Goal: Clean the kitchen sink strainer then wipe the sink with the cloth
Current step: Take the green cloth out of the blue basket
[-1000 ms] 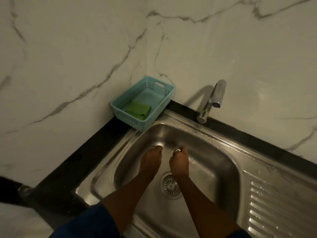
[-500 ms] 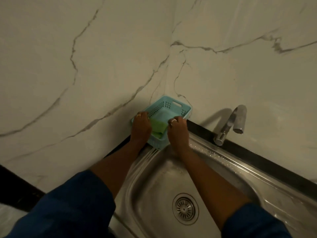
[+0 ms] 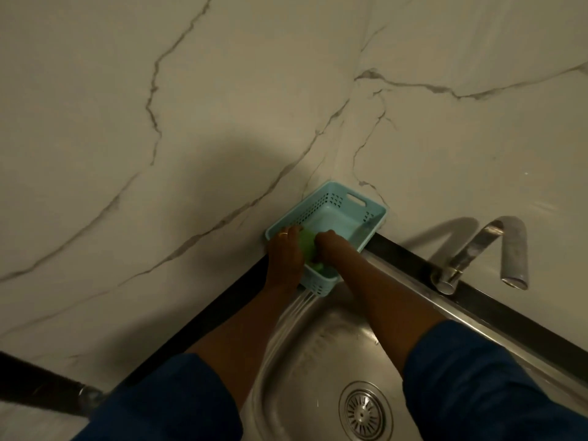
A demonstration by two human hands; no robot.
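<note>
A green cloth (image 3: 307, 246) lies in the near end of a light blue plastic basket (image 3: 377, 207) that stands in the wall corner behind the steel sink (image 3: 321, 348). My right hand (image 3: 329, 248) reaches into the basket with fingers curled on the cloth. My left hand (image 3: 284, 254) lies over the basket's left rim, fingertips beside the cloth. Both hands cover most of the cloth. The round metal strainer (image 3: 362, 416) sits in the sink's drain at the bottom of the view, untouched.
A steel tap (image 3: 499, 246) stands at the right on the sink's back ledge, with no water running. Marble walls meet in a corner just behind the basket. A black counter strip (image 3: 203, 316) runs along the sink's left side.
Both hands left the sink bowl and rose to the basket. My right hand has since moved from the basket's rim into it and closed on the cloth. The view tilted up.
</note>
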